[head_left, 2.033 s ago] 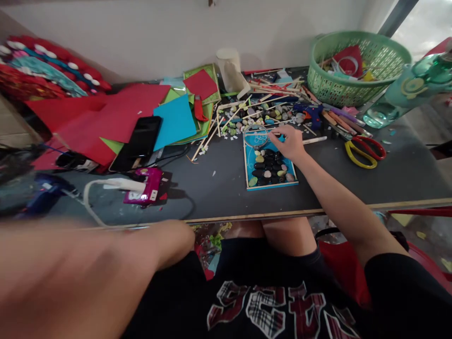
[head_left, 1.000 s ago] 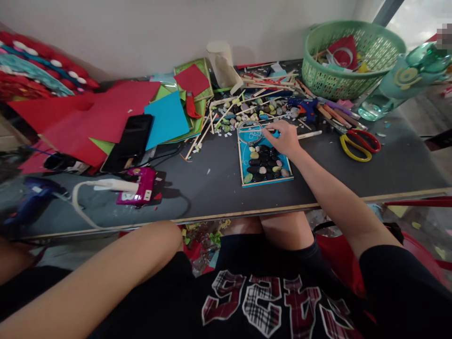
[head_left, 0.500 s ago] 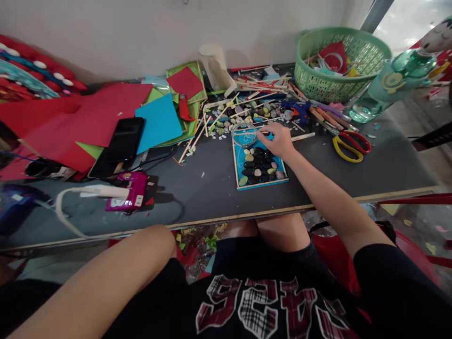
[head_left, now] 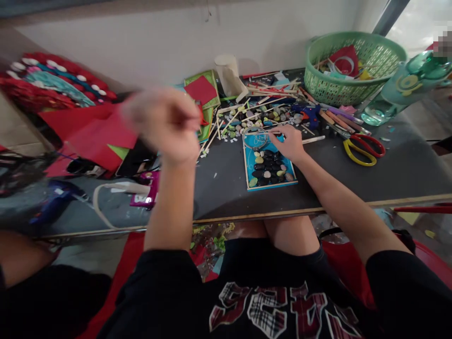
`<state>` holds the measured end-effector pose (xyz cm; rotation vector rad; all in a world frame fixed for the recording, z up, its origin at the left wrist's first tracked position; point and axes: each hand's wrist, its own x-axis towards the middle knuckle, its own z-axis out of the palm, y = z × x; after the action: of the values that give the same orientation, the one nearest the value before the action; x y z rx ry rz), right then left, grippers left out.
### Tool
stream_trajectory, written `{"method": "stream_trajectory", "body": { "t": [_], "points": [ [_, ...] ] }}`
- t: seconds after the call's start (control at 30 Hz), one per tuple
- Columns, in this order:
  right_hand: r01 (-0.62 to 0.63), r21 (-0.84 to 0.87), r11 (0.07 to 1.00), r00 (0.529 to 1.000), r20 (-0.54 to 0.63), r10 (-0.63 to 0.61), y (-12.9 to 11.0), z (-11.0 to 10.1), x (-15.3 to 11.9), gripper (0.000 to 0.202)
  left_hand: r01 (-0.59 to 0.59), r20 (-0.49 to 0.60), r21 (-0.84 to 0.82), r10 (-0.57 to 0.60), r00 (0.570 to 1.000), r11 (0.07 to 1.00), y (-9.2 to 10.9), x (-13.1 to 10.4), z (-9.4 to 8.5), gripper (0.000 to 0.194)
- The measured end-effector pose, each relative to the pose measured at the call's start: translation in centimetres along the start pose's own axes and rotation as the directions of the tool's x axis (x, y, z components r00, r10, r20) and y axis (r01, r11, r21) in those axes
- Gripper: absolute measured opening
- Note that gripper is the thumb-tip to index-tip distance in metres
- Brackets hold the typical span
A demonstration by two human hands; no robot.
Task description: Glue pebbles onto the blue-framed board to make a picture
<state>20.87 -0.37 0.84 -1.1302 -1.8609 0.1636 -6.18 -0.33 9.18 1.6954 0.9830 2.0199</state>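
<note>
My left hand (head_left: pixel 162 120) is raised over the left part of the table, above the coloured paper; motion smears its fingers, so their hold cannot be made out. At the top of a blue panel (head_left: pixel 249 159) framed with thin sticks, my right hand (head_left: pixel 287 141) is closed, fingertips pinching the end of a thin wooden stick (head_left: pixel 263 133). A clear ring (head_left: pixel 244 140), like a tape roll, lies over the panel's upper left corner, touching or under the stick. Black pebbles (head_left: pixel 270 165) and a few pale ones cover the panel's lower part.
Loose pebbles (head_left: pixel 273 113) and sticks lie behind the panel. To the right are scissors (head_left: pixel 360 161), pens, a green basket (head_left: pixel 339 89) and a bottle (head_left: pixel 406 87). Red paper (head_left: pixel 99 136), a purple socket block (head_left: pixel 143 200) and a blue glue gun (head_left: pixel 58 202) sit left.
My left arm has swung up from beside my lap to above the table. My right hand stays at the panel's top with the stick. The whole view has shifted slightly.
</note>
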Motion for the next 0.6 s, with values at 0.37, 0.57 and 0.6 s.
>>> {"method": "stream_trajectory", "body": {
  "t": [0.37, 0.57, 0.6],
  "points": [
    [-0.022, -0.002, 1.000, 0.999, 0.030, 0.022, 0.4, 0.0, 0.2, 0.021, -0.347, 0.706, 0.455, -0.094, 0.702, 0.820, -7.0, -6.6, 4.0, 0.026],
    [0.020, 0.027, 0.999, 1.000, -0.020, -0.020, 0.5, 0.2, 0.1, 0.033, -0.371, 0.661, 0.468, -0.038, 0.750, 0.802, -7.2, -6.5, 4.1, 0.037],
    [0.020, 0.022, 1.000, 0.999, -0.029, -0.019, 0.5, 0.2, 0.1, 0.038, -0.379, 0.639, 0.463, -0.006, 0.769, 0.801, -7.2, -6.6, 4.1, 0.040]
  ]
}}
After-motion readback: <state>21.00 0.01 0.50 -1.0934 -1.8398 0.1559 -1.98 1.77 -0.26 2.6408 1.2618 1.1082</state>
